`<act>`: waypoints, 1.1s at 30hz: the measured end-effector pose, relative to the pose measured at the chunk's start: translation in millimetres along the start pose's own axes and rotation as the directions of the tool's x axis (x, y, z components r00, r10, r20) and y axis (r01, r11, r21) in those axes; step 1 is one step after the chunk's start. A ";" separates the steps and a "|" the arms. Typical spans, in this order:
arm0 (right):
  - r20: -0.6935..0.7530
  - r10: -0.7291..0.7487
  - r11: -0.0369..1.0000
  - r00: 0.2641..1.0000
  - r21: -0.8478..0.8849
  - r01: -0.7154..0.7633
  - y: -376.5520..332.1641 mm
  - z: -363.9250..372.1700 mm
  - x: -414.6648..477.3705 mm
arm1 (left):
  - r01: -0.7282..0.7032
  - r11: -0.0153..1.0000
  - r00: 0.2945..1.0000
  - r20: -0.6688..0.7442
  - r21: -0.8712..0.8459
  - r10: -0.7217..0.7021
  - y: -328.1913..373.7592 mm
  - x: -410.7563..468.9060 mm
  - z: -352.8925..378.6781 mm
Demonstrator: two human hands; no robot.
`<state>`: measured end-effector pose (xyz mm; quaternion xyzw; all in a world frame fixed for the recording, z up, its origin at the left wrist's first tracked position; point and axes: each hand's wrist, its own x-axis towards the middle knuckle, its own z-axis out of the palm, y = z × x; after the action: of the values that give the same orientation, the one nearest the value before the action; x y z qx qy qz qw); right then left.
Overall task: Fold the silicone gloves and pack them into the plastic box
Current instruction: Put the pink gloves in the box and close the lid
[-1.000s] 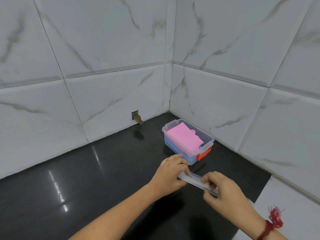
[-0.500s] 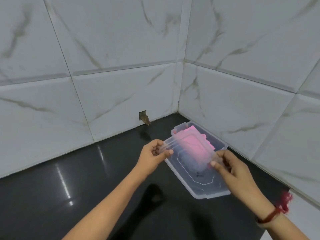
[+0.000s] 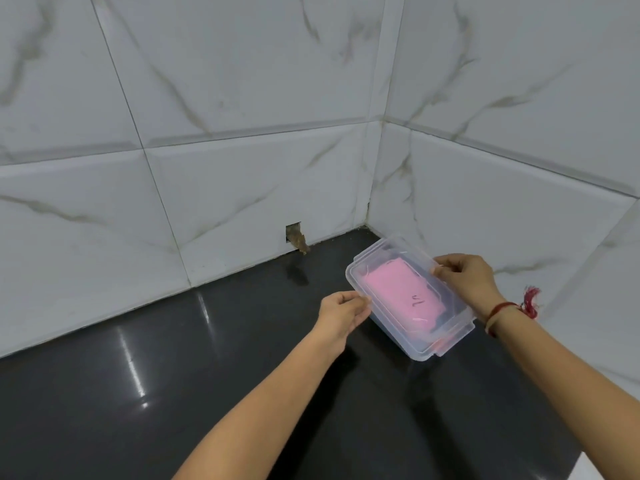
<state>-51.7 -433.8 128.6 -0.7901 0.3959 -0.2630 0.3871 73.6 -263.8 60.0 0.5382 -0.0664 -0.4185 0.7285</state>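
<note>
Pink folded glove (image 3: 403,296) inside the plastic box (image 3: 391,332), seen through the clear lid (image 3: 446,327); something darker, perhaps bluish, beneath it, too blurred through the plastic to name. Box on the black counter (image 3: 173,375), near the corner of the white tiled wall (image 3: 242,98), just beside the right-hand tiles. Lid laid flat over the rim, roughly squared to the box. An orange latch (image 3: 440,344) at the near end, apparently not yet snapped down; far end hidden.

Left hand (image 3: 341,315) pinching the lid's near-left edge between thumb and fingers. Right hand (image 3: 464,278) pinching the far-right edge likewise, a red thread bracelet (image 3: 502,308) at the wrist.

Judging by this: folding done, packing done, lid on. Left, probably, only pressing down and clipping the latches.

Against half a second ago: lid then held tilted in the air above the open box, now lowered onto it. A second ago: lid gripped edge-on near the body, box open, pink glove uncovered.
</note>
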 end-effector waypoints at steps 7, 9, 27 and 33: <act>-0.007 -0.055 0.989 0.998 -0.140 0.054 22.0 17.7 21.5 | 0.021 1.000 0.993 -0.114 0.012 -0.019 0.4 15.2 11.1; -0.022 -0.075 0.985 0.997 -0.158 0.071 24.2 17.2 24.3 | 0.020 0.999 0.992 -0.128 0.034 -0.015 0.8 17.5 15.2; -0.010 -0.043 0.974 0.999 -0.223 0.039 46.4 23.8 41.2 | 0.079 0.930 0.992 -0.125 0.359 -0.036 7.1 39.4 17.3; -0.046 -0.017 0.955 0.999 -0.297 0.002 51.3 27.1 40.2 | 0.045 0.783 0.990 -0.132 0.620 0.048 14.4 57.9 36.8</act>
<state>-31.8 -476.1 75.7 -0.8346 0.4364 -0.2215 0.2530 98.3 -329.1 66.8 0.7759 -0.1494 -0.3340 0.5139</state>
